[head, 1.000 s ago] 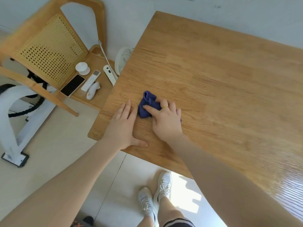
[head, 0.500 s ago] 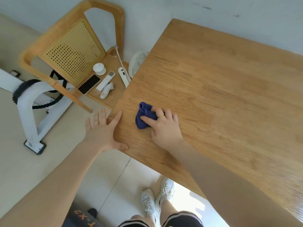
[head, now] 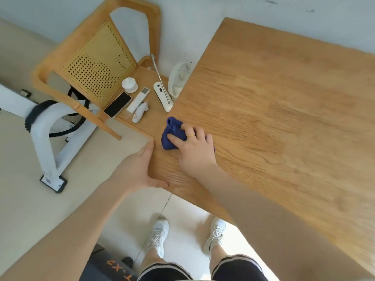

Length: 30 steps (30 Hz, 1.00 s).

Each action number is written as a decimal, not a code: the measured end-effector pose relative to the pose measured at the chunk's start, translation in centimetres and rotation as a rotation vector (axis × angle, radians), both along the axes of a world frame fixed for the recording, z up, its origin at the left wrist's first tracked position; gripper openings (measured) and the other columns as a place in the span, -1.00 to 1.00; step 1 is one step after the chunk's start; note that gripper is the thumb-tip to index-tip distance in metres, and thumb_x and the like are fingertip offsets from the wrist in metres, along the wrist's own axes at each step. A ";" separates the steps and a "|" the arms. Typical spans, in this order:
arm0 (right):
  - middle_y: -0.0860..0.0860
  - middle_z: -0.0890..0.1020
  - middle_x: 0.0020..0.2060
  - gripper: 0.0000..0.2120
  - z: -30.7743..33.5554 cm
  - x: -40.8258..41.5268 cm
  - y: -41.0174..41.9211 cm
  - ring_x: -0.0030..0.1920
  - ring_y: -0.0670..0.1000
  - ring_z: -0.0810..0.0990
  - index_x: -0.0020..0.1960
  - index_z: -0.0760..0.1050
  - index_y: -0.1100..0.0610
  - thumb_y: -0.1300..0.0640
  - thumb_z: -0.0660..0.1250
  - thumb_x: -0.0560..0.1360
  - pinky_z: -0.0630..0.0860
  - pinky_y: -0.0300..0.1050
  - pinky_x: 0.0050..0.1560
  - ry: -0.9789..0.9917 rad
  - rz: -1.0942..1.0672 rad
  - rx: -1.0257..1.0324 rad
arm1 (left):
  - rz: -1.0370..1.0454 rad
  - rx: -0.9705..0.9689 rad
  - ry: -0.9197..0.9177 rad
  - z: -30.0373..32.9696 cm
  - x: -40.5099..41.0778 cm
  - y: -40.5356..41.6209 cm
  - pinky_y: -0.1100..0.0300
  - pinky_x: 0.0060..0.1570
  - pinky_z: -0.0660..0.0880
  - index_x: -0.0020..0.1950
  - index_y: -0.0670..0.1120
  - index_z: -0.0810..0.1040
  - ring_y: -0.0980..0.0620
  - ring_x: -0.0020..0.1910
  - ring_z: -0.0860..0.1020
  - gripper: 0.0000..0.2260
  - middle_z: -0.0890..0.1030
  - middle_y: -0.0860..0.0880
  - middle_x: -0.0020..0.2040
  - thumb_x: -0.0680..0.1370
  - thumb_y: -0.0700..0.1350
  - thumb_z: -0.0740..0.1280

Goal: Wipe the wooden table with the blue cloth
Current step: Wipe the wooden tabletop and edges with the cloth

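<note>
Pale tiled floor point(head: 30, 199) underfoot, sunlight patch point(head: 233, 238) by the table; a wooden cane-backed chair point(head: 97, 63) stands against the white wall point(head: 182, 21), white exercise-machine frame point(head: 46, 138) beside it.
</note>
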State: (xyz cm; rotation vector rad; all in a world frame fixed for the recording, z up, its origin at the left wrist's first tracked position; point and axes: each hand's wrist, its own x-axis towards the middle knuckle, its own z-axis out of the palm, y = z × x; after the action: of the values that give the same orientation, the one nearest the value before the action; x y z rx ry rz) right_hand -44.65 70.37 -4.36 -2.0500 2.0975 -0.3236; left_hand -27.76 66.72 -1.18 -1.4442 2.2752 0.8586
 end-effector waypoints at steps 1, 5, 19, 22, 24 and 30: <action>0.08 0.24 0.40 -0.52 0.1 0.3 -1.3 0.28 0.23 0.24 0.34 0.31 -0.15 0.13 0.20 0.46 0.19 0.12 0.16 0.002 -0.079 0.013 | 0.004 0.015 0.038 -0.1 0.5 -0.2 0.19 0.36 0.24 0.54 -0.04 -0.19 0.01 0.46 0.21 0.10 0.07 0.03 0.54 0.29 0.23 0.48; 0.12 0.16 0.43 -0.48 0.0 2.5 -2.3 0.33 0.25 0.15 0.40 0.22 -0.12 0.16 0.18 0.48 0.16 0.16 0.20 0.057 -0.182 0.052 | 0.009 0.136 0.240 -0.3 2.6 -1.8 0.37 0.27 0.17 0.55 0.03 -0.03 0.18 0.40 0.25 -0.18 0.22 0.14 0.47 0.44 0.09 0.40; 0.19 0.40 0.27 -0.55 -0.3 7.9 -0.8 0.12 0.28 0.38 0.28 0.42 -0.06 0.19 0.25 0.41 0.30 0.14 0.02 0.118 -0.546 0.026 | 0.202 0.547 0.591 0.1 5.4 -4.5 0.27 0.34 0.05 0.53 0.02 0.03 0.23 0.42 0.13 -0.57 0.20 0.19 0.42 0.66 0.02 -0.02; 0.18 0.50 0.17 -0.48 -1.7 11.1 0.8 0.05 0.26 0.46 0.20 0.47 -0.04 0.16 0.41 0.25 0.39 0.13 -0.05 0.200 -0.555 -0.080 | 0.142 0.463 0.645 -0.4 5.9 -4.9 0.38 0.28 0.06 0.54 0.02 -0.01 0.29 0.41 0.11 -0.55 0.14 0.20 0.45 0.66 -0.12 0.01; 0.13 0.46 0.17 -0.48 -2.7 13.4 2.9 0.06 0.22 0.43 0.20 0.46 -0.08 0.12 0.39 0.24 0.36 0.10 -0.05 0.220 -0.483 -0.150 | 0.129 0.375 0.680 -1.0 5.8 -5.1 0.42 0.29 0.07 0.53 -0.02 0.03 0.30 0.41 0.11 -0.55 0.16 0.15 0.48 0.65 -0.18 0.03; 0.13 0.54 0.12 -0.58 -2.7 9.3 6.8 0.00 0.18 0.44 0.17 0.50 -0.09 0.12 0.29 0.32 0.38 0.01 -0.16 0.287 -0.611 -0.202 | -0.404 0.001 0.432 -1.6 3.3 -4.3 0.15 0.49 -0.04 0.53 -0.11 0.03 0.12 0.52 -0.09 -0.46 -0.06 0.03 0.55 0.58 -0.28 0.12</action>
State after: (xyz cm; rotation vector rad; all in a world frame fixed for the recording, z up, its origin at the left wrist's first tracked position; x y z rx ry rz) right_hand -35.34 77.18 -7.09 -1.5646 2.9574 -0.3519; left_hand -24.44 62.39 -2.73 -0.7987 2.7378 1.1136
